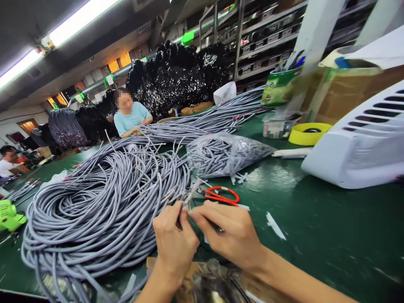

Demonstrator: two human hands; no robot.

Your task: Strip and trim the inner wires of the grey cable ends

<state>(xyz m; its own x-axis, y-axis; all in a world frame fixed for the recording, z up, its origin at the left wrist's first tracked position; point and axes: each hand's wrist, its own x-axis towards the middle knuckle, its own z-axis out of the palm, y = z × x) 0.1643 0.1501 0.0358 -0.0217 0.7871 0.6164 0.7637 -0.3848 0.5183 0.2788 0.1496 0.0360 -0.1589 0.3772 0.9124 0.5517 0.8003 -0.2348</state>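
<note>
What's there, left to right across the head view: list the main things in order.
Bright green object → coil of gray cables → left hand → right hand → yellow ring → white slotted housing.

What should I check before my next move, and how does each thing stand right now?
1. Left hand and right hand together at the pale strands: ok, fingertips pinching there.
2. Grip on the strands secure: cannot tell, fingers cover it.
3. Red-handled scissors close by: ok, just beyond the right hand.
4. Scissor blades clear of strands: cannot tell, partly hidden.
5. Green tabletop free of scraps: not ok, a white scrap lies rightward.
</note>
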